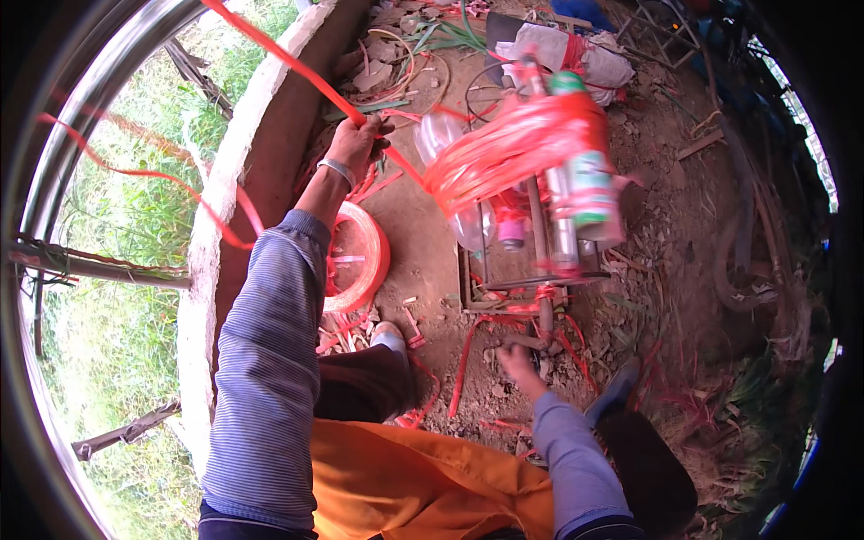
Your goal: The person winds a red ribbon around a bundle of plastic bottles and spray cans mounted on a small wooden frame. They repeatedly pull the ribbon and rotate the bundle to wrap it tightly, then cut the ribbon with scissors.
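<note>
My left hand (364,138) is closed around a red plastic strap (297,64). The strap comes down from the upper left, passes through the fingers and runs taut to a thick red wrap of the same material (513,152). That wrap lies around a hand-cranked winding reel, whose sides include plastic bottles and a green-and-white can (587,185); motion blurs them. At the reel's near end, my right hand (520,368) grips the bent metal crank handle (530,341), somewhat blurred. A metal shaft (536,229) runs through the reel, above a low frame (466,280).
A coil of red strap (368,263) lies on the dirt floor by my left foot. To the left stands a low wall (260,155) with grass beyond. A tied white bundle (574,57) sits past the reel. Hoses (739,202) and strap scraps litter the ground.
</note>
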The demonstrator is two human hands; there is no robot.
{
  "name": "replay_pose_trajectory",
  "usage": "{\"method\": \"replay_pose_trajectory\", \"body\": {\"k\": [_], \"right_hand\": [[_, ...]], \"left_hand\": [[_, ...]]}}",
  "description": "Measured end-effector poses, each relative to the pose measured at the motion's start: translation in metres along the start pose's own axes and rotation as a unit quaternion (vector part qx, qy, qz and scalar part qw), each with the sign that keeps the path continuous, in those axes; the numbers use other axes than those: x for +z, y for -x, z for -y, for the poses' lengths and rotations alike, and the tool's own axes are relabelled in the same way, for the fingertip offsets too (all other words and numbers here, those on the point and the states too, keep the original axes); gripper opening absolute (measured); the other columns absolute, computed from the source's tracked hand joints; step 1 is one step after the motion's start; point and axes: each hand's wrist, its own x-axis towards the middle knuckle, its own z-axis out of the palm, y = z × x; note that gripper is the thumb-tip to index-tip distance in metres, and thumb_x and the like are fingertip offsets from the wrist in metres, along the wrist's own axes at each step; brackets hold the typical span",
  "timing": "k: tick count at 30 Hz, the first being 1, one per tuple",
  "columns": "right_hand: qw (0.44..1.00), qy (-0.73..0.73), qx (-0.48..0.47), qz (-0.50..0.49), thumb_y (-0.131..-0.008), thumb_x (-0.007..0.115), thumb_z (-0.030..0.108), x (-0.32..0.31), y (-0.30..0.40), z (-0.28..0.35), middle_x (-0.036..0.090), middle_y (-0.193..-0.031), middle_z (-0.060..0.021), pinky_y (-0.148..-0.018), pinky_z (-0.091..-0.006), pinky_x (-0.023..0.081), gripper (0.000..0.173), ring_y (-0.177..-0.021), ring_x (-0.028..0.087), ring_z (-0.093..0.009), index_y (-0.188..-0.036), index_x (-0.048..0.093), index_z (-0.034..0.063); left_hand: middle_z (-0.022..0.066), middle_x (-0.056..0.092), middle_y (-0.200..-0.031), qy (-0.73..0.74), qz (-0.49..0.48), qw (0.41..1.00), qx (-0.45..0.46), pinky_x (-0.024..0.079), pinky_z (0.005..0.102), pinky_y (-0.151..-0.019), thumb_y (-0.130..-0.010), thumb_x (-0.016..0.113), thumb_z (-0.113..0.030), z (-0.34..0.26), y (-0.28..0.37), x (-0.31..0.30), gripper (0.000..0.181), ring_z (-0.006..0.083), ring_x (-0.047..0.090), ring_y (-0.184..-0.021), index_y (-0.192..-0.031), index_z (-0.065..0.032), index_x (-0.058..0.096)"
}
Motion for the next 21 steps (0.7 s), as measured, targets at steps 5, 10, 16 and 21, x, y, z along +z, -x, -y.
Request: {"method": "replay_pose_trajectory", "body": {"k": [5, 10, 16, 21], "right_hand": [[0.992, -0.003, 0.106, -0.064, -0.084, 0.058, 0.022, -0.169, 0.039, -0.037, 0.051, -0.063, -0.0002, -0.040, -0.0277, 0.037, 0.017, -0.048, 0.045, -0.010, -0.088, 0.051, 0.0076], [0.940, -0.328, 0.074, 0.058, -0.089, 0.049, 0.013, -0.252, 0.143, 0.144, 0.049, -0.070, -0.0008, -0.050, -0.0253, 0.044, 0.015, -0.057, 0.050, -0.010, -0.101, 0.047, 0.0042], [0.860, -0.408, 0.081, 0.295, -0.093, 0.044, 0.018, -0.107, 0.167, 0.247, 0.050, -0.070, -0.0043, -0.058, -0.0285, 0.047, 0.014, -0.060, 0.052, -0.014, -0.092, 0.043, 0.0035], [0.929, -0.305, 0.025, 0.209, -0.089, 0.051, 0.021, 0.040, 0.063, 0.144, 0.047, -0.068, -0.0019, -0.050, -0.0264, 0.043, 0.016, -0.058, 0.049, -0.012, -0.088, 0.046, 0.0061]], "left_hand": [[0.0041, 0.060, -0.086, 0.018, 0.013, 1.000, -0.017, 0.041, 0.0263, -0.050, -0.093, 0.048, -0.024, 0.004, 0.001, 0.013, 0.022, 0.0113, 0.051, -0.061, -0.089, -0.0037, 0.054], [0.0050, 0.061, -0.086, -0.040, -0.034, 0.998, -0.032, 0.042, 0.0267, -0.049, -0.093, 0.046, -0.023, -0.010, 0.009, -0.007, 0.021, 0.0108, 0.048, -0.058, -0.090, -0.0030, 0.053], [0.0054, 0.061, -0.085, 0.007, -0.012, 1.000, -0.022, 0.041, 0.0259, -0.045, -0.093, 0.047, -0.021, -0.003, 0.001, -0.004, 0.019, 0.0108, 0.048, -0.057, -0.090, -0.0037, 0.053], [0.0050, 0.061, -0.081, -0.005, -0.007, 1.000, 0.002, 0.041, 0.0257, -0.046, -0.092, 0.048, -0.019, -0.009, 0.001, -0.012, 0.018, 0.0110, 0.049, -0.055, -0.087, -0.0029, 0.053]]}}
